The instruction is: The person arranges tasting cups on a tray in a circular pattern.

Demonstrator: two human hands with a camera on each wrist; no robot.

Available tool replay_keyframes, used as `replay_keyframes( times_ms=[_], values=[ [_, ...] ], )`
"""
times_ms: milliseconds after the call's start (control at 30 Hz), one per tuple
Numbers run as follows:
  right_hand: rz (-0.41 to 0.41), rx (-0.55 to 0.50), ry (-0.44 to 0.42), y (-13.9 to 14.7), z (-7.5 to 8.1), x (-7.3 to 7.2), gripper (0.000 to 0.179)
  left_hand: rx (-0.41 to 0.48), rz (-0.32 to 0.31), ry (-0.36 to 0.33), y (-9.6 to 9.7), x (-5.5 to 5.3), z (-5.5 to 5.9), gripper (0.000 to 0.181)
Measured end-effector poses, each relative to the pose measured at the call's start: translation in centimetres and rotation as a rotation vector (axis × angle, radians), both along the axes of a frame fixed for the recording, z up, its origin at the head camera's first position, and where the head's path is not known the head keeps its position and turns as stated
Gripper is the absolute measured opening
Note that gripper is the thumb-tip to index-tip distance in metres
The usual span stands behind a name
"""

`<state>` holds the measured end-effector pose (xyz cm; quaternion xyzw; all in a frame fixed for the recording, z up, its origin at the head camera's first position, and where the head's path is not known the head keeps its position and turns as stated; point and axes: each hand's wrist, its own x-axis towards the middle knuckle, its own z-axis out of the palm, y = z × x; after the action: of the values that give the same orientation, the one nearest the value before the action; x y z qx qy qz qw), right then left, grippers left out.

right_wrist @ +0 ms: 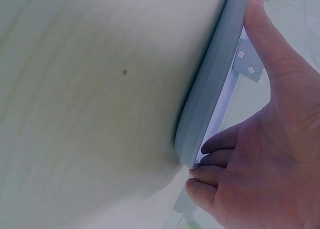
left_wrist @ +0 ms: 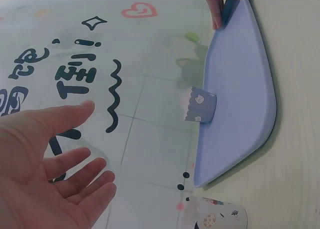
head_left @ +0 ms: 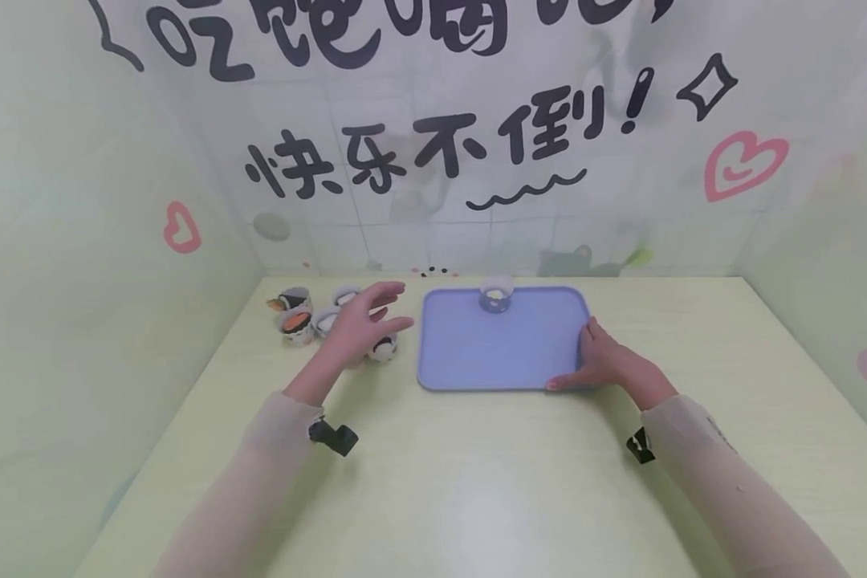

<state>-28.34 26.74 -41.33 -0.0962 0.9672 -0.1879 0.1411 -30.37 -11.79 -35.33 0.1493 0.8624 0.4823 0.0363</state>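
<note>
The pale wall (head_left: 405, 250) rose behind everything, printed with big dark characters (head_left: 449, 152) and, to the right of them, a pink heart (head_left: 744, 166). In front of it the light wooden bench (head_left: 448, 474) spread across the lower part of the head view. Two pale sleeves (head_left: 737, 490) reached in over it from the near side.

The blue tray (head_left: 502, 345) lay flat on the bench toward the far edge, its long sides running left to right. The two hands did different things. The right hand (head_left: 598, 356) grasped the tray at its near right corner, thumb along the near rim and fingers against the right side. The left hand (head_left: 364, 323) was released, fingers loosely spread, holding nothing, in the air between the tray and a group of cups.

A dark device (head_left: 334, 437) was at the left wrist, with a similar one at the right.

The pale cups (head_left: 298, 337) stood close together to the left of the tray, partly hidden by the left hand. One grey-blue cup (head_left: 495, 302) stood upright in the tray near the middle of its far rim. Smallest were the fillings: orange filling (head_left: 295, 321) in one pale cup, and something white and yellow in the grey-blue one.
</note>
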Motion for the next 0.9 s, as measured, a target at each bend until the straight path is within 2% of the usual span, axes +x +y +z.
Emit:
replay_keyframes(
  times_ms=[267,633,900],
  values=[
    [0.003,0.011,-0.005,0.1,-0.1,0.1,0.142,-0.003,0.006,0.012,-1.8,0.7,-0.3,0.063],
    [-0.006,0.012,-0.007,0.1,-0.3,0.1,0.142,-0.04,0.047,0.037,-3.3,1.4,-1.0,0.058],
    [-0.004,0.01,-0.01,0.0,-0.3,-0.1,0.142,-0.048,0.077,0.03,-4.0,1.9,-1.3,0.059]
  ],
)
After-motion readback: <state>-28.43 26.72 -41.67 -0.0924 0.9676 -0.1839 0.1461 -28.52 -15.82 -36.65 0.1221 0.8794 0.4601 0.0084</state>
